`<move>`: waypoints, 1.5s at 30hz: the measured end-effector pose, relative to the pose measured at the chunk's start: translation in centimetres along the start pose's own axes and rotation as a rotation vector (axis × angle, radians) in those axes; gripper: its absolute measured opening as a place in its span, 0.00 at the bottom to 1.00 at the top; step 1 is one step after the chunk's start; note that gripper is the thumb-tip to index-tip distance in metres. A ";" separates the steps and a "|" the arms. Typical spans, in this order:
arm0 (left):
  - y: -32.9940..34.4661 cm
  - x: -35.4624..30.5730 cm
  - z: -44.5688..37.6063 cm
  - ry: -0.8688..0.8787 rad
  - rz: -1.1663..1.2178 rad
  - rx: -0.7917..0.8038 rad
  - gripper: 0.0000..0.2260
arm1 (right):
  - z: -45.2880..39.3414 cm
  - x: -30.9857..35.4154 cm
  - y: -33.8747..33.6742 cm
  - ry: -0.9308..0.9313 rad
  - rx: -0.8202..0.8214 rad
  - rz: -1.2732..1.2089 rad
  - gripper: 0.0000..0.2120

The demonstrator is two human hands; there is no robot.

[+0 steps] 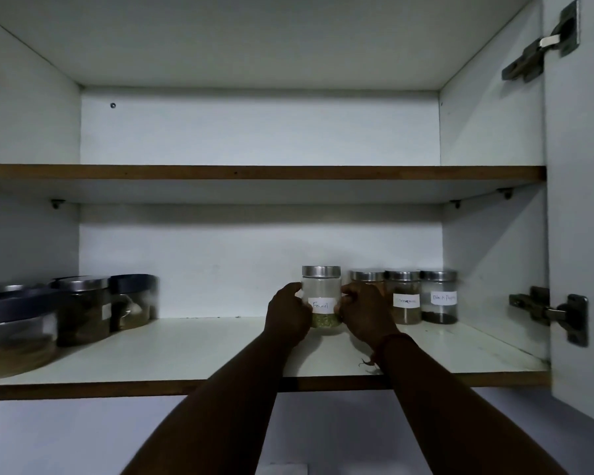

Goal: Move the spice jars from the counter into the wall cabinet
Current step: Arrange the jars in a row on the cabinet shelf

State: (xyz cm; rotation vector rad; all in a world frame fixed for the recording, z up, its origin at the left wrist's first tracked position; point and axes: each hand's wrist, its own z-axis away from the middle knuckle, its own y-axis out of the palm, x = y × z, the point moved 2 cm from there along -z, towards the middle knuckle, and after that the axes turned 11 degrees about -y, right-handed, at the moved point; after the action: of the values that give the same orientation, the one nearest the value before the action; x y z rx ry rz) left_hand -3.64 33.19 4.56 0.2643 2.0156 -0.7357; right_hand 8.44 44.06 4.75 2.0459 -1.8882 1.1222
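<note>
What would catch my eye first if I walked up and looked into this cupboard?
Two hands, the left hand and right hand, clasp a steel-lidded glass jar labelled Fennel in the middle of the lower shelf. To its right three similar jars stand in a row, and bigger dark-lidded containers crowd the left end. The upper shelf shows nothing on it.

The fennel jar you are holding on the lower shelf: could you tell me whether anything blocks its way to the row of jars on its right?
Nothing visible does. The fennel jar, held between left hand and right hand, stands beside the row of jars; only the right hand sits between them.
</note>
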 end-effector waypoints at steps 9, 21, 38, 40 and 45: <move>2.4 0.2 -4.3 -0.056 -0.047 0.031 0.22 | -2.4 -1.7 0.6 0.008 0.008 0.244 0.07; 4.2 2.0 -6.9 -0.058 -0.011 0.088 0.31 | -2.6 -1.8 0.1 -0.054 -0.087 0.371 0.14; 2.9 -0.6 -2.4 -0.075 -0.102 0.213 0.23 | -1.7 -1.5 0.8 -0.062 -0.060 0.355 0.12; 1.9 -0.8 -1.5 -0.082 -0.180 0.111 0.23 | -1.2 -0.9 0.6 -0.046 -0.094 0.343 0.12; -1.4 -1.2 0.3 0.019 -0.245 0.024 0.27 | -0.2 3.0 2.0 -0.078 -0.063 0.289 0.09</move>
State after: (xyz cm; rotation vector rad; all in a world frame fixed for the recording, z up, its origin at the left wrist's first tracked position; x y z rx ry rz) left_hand -3.41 32.00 6.06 0.0378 2.0811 -0.9123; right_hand 6.32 41.42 5.94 1.8511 -2.2833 1.0363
